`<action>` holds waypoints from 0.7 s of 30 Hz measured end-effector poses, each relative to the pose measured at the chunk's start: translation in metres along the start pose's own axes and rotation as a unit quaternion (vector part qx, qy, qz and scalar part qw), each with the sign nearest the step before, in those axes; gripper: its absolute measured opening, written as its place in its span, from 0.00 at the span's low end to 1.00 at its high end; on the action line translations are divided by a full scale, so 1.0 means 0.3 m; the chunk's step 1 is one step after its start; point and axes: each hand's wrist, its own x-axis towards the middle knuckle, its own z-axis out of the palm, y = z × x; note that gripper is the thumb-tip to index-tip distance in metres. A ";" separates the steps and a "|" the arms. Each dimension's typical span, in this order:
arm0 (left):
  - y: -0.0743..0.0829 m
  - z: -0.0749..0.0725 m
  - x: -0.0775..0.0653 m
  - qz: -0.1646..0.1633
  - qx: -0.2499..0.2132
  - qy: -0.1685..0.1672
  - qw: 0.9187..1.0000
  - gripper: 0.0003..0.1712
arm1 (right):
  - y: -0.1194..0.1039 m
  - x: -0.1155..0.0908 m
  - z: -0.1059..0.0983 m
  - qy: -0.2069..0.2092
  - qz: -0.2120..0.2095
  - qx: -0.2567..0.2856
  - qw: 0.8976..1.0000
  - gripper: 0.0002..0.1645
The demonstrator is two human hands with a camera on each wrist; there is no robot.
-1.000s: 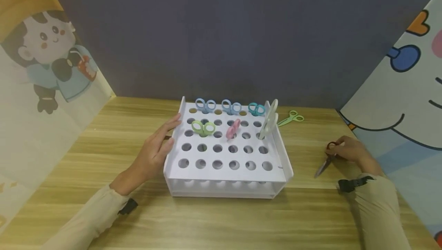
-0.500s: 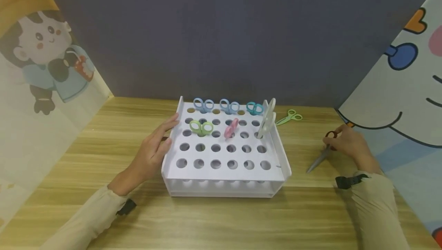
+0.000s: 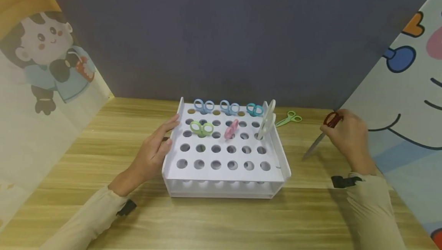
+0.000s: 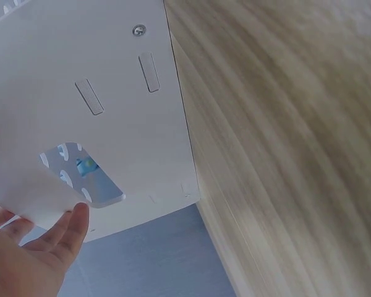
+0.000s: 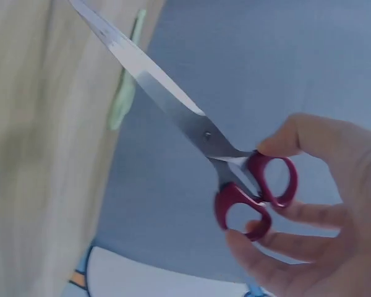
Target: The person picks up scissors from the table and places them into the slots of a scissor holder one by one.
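Note:
My right hand (image 3: 350, 135) pinches scissors (image 5: 207, 133) by their dark red handles, the closed blades slanting down and left above the table. In the right wrist view the thumb is at one loop and fingertips are at the other. My left hand (image 3: 146, 156) rests against the left side panel of a white rack (image 3: 224, 173) with rows of round holes; its fingers (image 4: 71, 232) lie nearly straight beside the panel's cutout. Standing in holes are light blue scissors (image 3: 203, 106), a second light blue pair (image 3: 229, 107), teal scissors (image 3: 254, 109), green scissors (image 3: 202, 128), pink scissors (image 3: 231, 129) and whitish scissors (image 3: 266, 120).
Light green scissors (image 3: 290, 118) lie on the wooden table (image 3: 221, 223) right of the rack, near the back. A dark grey panel (image 3: 221, 35) closes off the back, and printed cartoon walls stand on both sides.
My right hand has lifted the red-handled scissors off the table, moving up and slightly left in the head view. My left hand has stayed on the rack.

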 end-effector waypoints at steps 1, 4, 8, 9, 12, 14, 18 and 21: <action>-0.001 0.001 0.000 0.001 0.000 0.000 1.000 0.28 | -0.012 0.003 -0.005 0.020 -0.008 0.004 1.000 0.33; -0.005 0.004 0.000 0.006 0.000 0.001 1.000 0.28 | -0.049 0.012 -0.024 0.069 -0.035 0.015 0.997 0.27; -0.003 0.003 0.000 0.004 -0.007 -0.002 1.000 0.27 | -0.102 0.020 -0.051 0.111 -0.072 0.025 0.991 0.22; -0.002 0.003 0.000 0.002 -0.010 -0.003 1.000 0.27 | -0.114 0.020 -0.057 0.117 -0.080 0.029 0.990 0.22; -0.001 0.002 -0.001 0.001 -0.012 -0.003 1.000 0.27 | -0.147 0.019 -0.073 0.135 -0.103 0.037 0.985 0.23; -0.001 0.002 -0.001 0.001 -0.011 -0.003 1.000 0.27 | -0.166 0.017 -0.087 0.146 -0.113 0.042 0.982 0.25; -0.001 0.002 -0.002 0.001 -0.009 -0.003 1.000 0.27 | -0.206 0.009 -0.118 0.169 -0.127 0.051 0.976 0.27; 0.001 0.001 -0.002 0.000 -0.010 -0.004 1.000 0.27 | -0.242 0.004 -0.140 0.186 -0.134 0.059 0.972 0.27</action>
